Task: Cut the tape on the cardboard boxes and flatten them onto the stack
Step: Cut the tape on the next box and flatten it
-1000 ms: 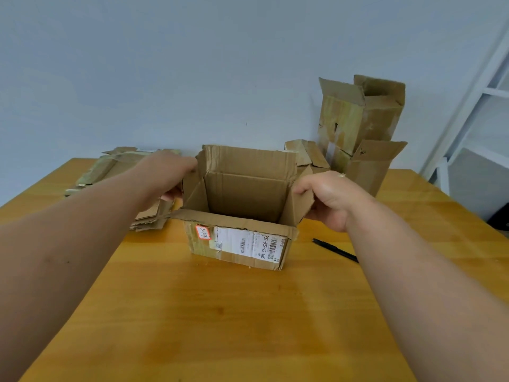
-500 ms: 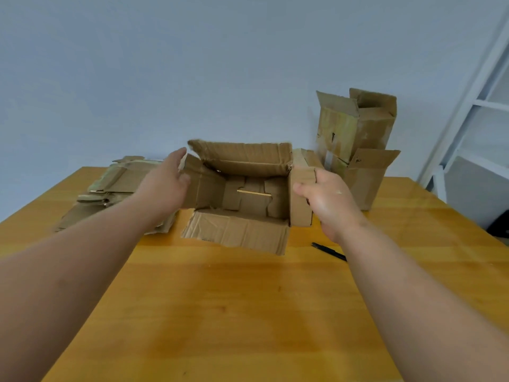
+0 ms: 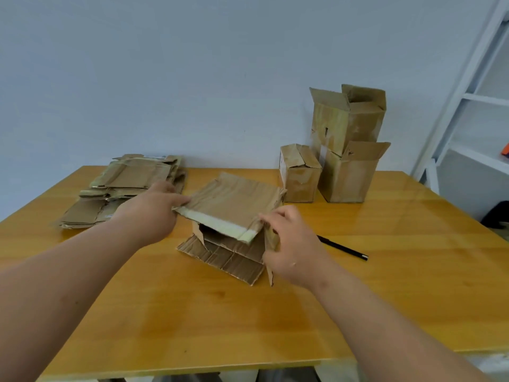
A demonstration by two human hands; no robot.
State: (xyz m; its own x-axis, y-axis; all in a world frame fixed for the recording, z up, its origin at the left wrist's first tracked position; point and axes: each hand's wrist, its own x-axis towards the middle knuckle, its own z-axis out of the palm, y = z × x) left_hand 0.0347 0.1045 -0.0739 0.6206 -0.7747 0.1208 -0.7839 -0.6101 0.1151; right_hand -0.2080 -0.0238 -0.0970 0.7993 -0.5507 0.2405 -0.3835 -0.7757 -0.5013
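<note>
Mid-table, both hands grip box edges; stack left.

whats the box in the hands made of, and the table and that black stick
Box: corrugated cardboard, matte brown, fluting visible at the torn flap edges. Table: looks like wood or wood veneer, glossy orange finish with reflections. Black stick: probably a plastic pen; too small to tell.

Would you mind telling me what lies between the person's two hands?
In the head view, the half-collapsed cardboard box spans the gap; left hand and right hand grip its opposite sides.
</note>
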